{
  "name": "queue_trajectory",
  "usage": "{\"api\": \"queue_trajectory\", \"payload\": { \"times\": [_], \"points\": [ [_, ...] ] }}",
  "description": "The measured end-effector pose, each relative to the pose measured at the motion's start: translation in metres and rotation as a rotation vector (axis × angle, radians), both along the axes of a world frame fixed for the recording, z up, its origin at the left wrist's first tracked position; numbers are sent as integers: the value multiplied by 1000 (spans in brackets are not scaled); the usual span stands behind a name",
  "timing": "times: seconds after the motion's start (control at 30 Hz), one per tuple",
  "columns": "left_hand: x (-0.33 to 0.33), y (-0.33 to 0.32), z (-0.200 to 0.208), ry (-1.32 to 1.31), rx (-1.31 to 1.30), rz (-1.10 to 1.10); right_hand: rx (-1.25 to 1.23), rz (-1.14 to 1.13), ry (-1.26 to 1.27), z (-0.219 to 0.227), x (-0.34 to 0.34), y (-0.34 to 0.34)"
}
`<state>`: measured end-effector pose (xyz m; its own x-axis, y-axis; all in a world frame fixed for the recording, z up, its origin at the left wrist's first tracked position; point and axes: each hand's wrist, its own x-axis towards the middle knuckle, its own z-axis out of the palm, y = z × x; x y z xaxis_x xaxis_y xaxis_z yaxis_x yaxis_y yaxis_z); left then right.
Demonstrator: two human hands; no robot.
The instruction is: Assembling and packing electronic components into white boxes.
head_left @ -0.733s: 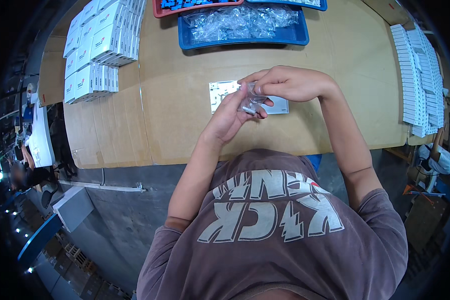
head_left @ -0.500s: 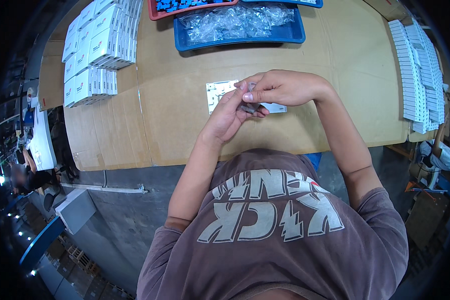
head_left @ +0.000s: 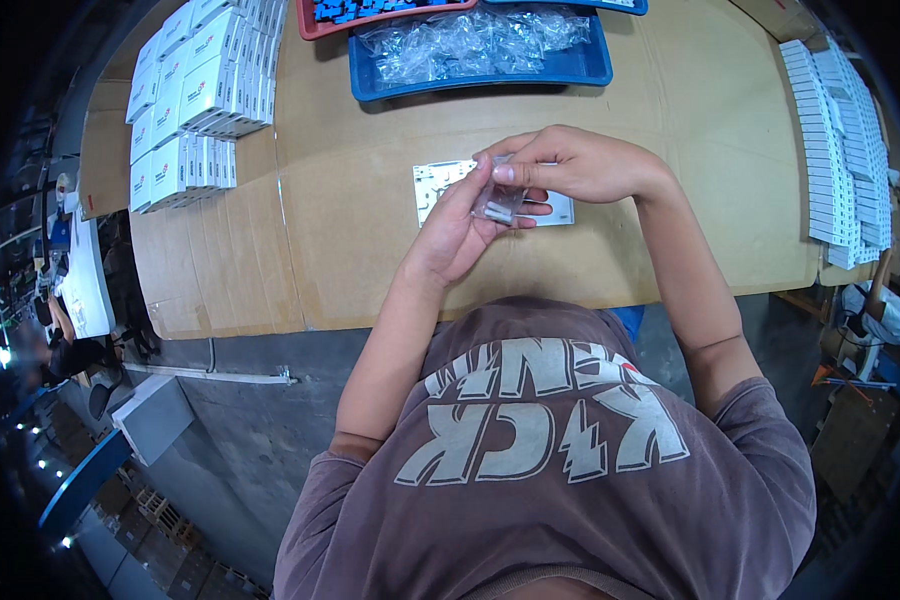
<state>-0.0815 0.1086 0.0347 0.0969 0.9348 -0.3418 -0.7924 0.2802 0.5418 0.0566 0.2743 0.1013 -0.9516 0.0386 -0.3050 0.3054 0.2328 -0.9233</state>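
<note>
Between my two hands is a small clear plastic bag (head_left: 498,205) with small silvery parts inside. My left hand (head_left: 458,220) cradles it from below, its thumb against the upper end of the bag. From above, my right hand (head_left: 570,165) pinches the top of the bag between thumb and fingers. What exactly the parts are is too small to tell. Under the hands, on the cardboard-covered table (head_left: 370,270), lies a flat white printed sheet or card (head_left: 434,184), partly hidden by them.
A blue tray (head_left: 480,88) full of clear plastic bags stands at the far side. Behind it sits a red tray (head_left: 315,27) of blue and black pieces. Stacks of white boxes rise at the left (head_left: 205,90) and right (head_left: 815,150). Other people are at both sides.
My right hand has risen slightly and its grip has shifted. More of the bag and the silvery parts now shows, and my left fingers have spread a little beneath it.
</note>
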Motion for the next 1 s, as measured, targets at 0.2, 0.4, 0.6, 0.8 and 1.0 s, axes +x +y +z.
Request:
{"api": "queue_trajectory", "payload": {
  "times": [0.2,0.4,0.6,0.8,1.0],
  "points": [
    [-4,0,-5,32,-21,-52,60,59,-21,1,-5,0],
    [-5,4,6,56,-54,-55,6,34,-35,-7,-4,5],
    [-1,6,-2,59,-34,-48,4,92,-52,-7,-5,6],
    [-11,-1,-19,-91,-55,-72,63,-197,79,-6,5,49],
    [-13,-10,-13,-9,-62,-55,769,-742,48,-5,2,128]
  ]
}}
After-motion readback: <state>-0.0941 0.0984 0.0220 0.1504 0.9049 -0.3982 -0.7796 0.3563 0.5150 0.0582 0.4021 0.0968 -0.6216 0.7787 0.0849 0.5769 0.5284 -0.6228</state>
